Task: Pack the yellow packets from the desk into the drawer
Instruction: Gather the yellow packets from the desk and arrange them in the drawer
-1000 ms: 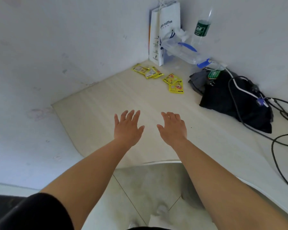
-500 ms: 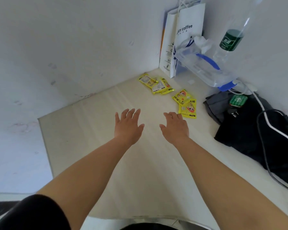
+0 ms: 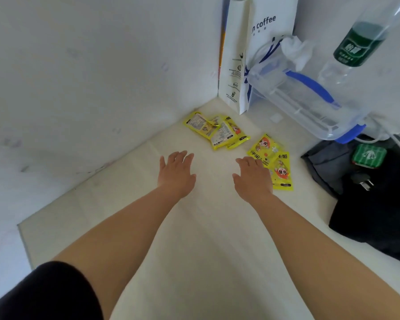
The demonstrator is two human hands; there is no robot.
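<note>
Both hands are stretched flat over the pale tabletop (image 3: 194, 250), fingers straight, holding nothing: left hand (image 3: 176, 174) bare of anything, right hand (image 3: 252, 179) with fingertips at the nearer yellow packets (image 3: 278, 166), printed "HAND". The farther yellow packets (image 3: 217, 131) lie cornered beside a white paper bag (image 3: 263, 38) reading "coffee"

Bench (image 3: 206, 250) inventory, as I count it from my station: five yellow packets (image 3: 222, 135), three overlapping in the far cluster (image 3: 201, 123) and two in the near pair (image 3: 282, 174). I also count one white paper bag (image 3: 234, 65), one clear plastic box (image 3: 310, 107), one green-labelled bottle (image 3: 356, 45), one green-topped adapter (image 3: 368, 155) and one dark cloth heap (image 3: 379, 215).
</note>
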